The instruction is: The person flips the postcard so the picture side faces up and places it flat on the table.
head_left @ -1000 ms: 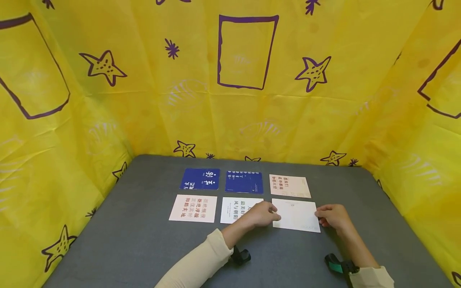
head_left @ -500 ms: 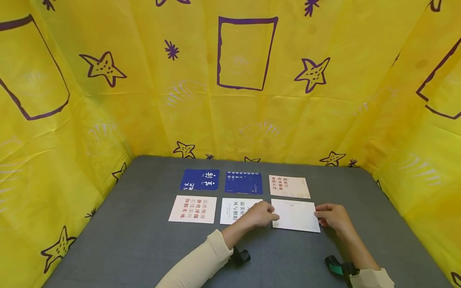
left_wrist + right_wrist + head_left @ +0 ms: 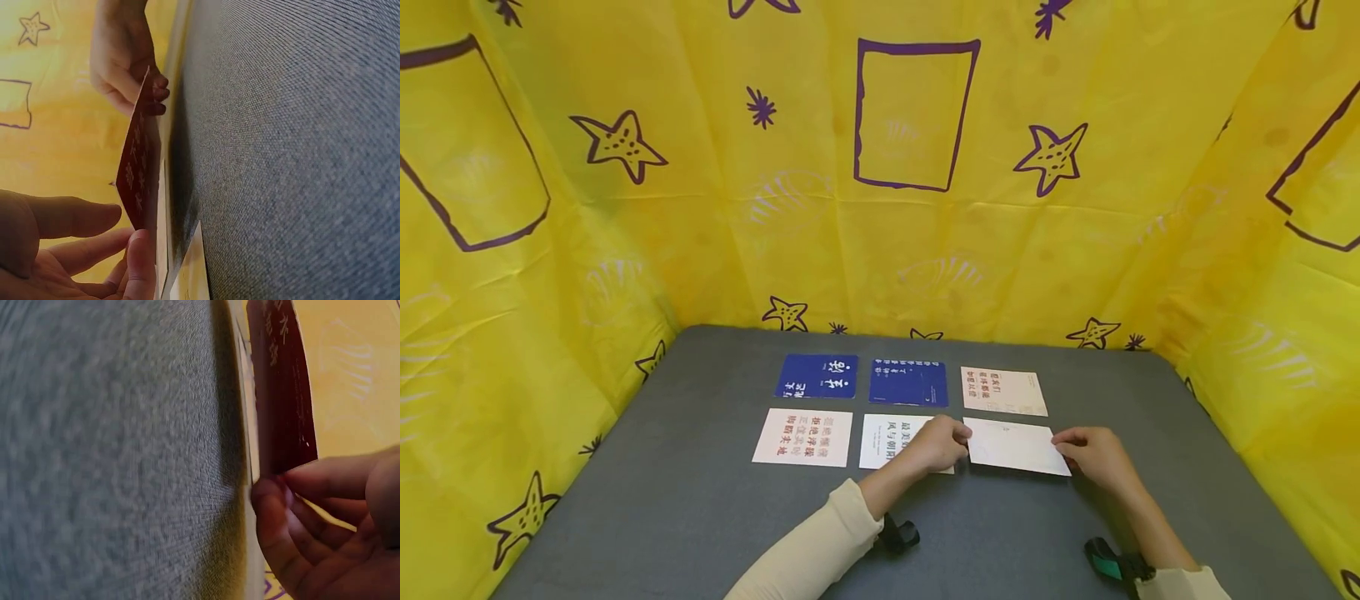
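Observation:
A postcard [image 3: 1018, 446] is lifted a little off the table, its pale, nearly blank side up in the head view. Both wrist views show its dark red underside [image 3: 140, 162] with white characters. My left hand [image 3: 943, 444] holds its left edge near the corner. At the opposite end, my right hand [image 3: 1097, 457] pinches the right edge between thumb and fingers. A white card with black characters [image 3: 883, 442] lies flat on the table, partly hidden behind my left hand. Beyond the held postcard lies a pale pink card [image 3: 1003, 390].
Two blue cards [image 3: 816, 377] lie in the far row on the grey table [image 3: 647, 517]. A pink card with red characters [image 3: 802, 437] is at the left of the near row. Yellow patterned cloth [image 3: 737, 233] walls the back and sides.
The postcard has risen off the table and tilted, its near edge coming up. Both hands have stayed at its two ends and lifted slightly with it.

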Demonstrator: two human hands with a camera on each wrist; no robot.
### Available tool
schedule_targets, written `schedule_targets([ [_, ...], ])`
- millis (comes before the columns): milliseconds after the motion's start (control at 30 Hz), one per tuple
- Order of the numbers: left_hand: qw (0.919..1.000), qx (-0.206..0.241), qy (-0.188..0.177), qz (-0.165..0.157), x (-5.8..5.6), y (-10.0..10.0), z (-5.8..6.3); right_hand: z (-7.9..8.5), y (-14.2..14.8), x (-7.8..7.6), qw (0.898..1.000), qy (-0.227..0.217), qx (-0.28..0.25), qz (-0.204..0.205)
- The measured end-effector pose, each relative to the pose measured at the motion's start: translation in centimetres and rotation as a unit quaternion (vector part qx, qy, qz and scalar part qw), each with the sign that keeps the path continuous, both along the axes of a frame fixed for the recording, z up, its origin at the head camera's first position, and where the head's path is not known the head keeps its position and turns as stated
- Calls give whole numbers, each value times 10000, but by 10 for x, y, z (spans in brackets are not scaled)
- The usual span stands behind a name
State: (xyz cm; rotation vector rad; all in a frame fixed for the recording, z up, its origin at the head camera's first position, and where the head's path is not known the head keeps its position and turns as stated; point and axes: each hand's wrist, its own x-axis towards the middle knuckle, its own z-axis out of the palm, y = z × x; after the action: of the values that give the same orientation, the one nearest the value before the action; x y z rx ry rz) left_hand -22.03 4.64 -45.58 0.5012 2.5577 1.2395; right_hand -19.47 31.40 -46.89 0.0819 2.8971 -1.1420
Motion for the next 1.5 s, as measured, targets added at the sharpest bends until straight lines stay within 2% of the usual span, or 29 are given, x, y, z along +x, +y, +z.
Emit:
schedule_targets([
  [133,9999,116,13,59,-2,-2,0,2,-1,2,9972,428,457,410],
  [367,9993,324,-10,186,-4,-4,-2,1,1,5,9922,1026,435,564],
  [833,9988,435,112,191,-5,-5,-2,-1,8,6,9972,506,-434,328],
  [1267,9976,638,-50,270,-6,-6,-1,2,8,8,9956,316,-844,258],
  [1500,9972,662,-146,311,-6,-8,0,4,8,7,9954,304,-882,211],
])
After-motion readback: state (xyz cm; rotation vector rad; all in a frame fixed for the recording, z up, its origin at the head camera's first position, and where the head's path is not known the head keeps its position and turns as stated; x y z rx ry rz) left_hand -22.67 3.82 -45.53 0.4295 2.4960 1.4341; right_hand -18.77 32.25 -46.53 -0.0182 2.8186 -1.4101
